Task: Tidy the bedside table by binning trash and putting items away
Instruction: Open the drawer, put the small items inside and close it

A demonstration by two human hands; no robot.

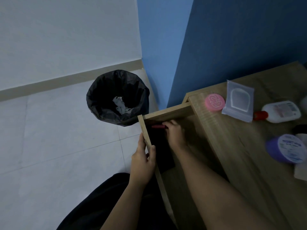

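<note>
Gripping the open drawer's front panel (147, 135), the left hand (143, 161) curls over its top edge, while the right hand (174, 133) reaches inside, pinching a small red stick (157, 126) near the drawer's far front corner.

This is a room in a home, most likely a bedroom corner. A low wooden table (240, 146) with an open drawer (166, 113) stands against a blue wall (232, 39), and on it lie personal care things: a pink round tin (214, 102), a clear zip bag (238, 100), a white bottle with a red cap (280, 111) and a purple tub (287, 149). Beside the table, on a pale tiled floor (49, 130), stands a small bin (118, 97) lined with a black bag, crumpled white paper inside. A white wall (66, 30) with a beige skirting meets the blue one.
</note>
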